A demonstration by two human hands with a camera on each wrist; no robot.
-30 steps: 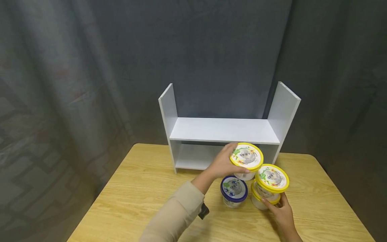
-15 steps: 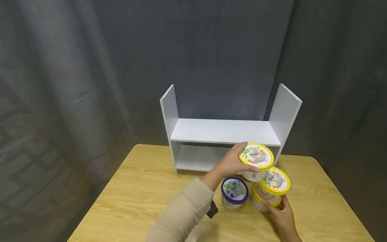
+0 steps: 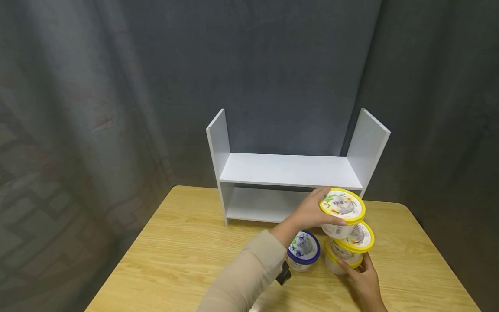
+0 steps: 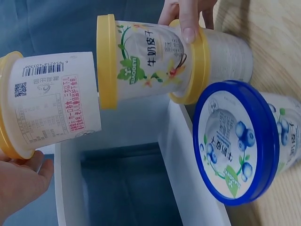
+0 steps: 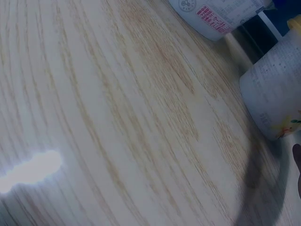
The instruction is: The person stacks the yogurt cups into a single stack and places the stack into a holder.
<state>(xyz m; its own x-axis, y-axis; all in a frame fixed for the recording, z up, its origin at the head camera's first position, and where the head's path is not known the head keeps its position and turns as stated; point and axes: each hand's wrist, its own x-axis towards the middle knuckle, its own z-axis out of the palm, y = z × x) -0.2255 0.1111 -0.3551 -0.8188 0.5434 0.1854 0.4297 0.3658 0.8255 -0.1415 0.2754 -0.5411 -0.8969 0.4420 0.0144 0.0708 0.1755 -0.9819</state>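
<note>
L hand now has the barcode-side yellow-lid tub up over the 2-high stack: base overlaps the upper stacked tub but sits off-center, toward the blueberry tub side. Contact w/ lid below: can't tell. Reads as a 3rd layer being lined up, not seated yet; prob. needs a bit more sideways shift first.

Hands: L pinches the carried tub at its lid rim, thumb one side, fingers the other. R hand grips the lower stacked tub by its lid, thumb + fingers around it, prob. steadying.

Vs 1 s ago: carried tub has gone R, from beside the stack to above it; L sleeve came along and now clips the blueberry tub's L edge. R hand + stack approx. same spot. Blueberry tub upright on wood table, just L of stack; white shelf behind, unchanged.
</note>
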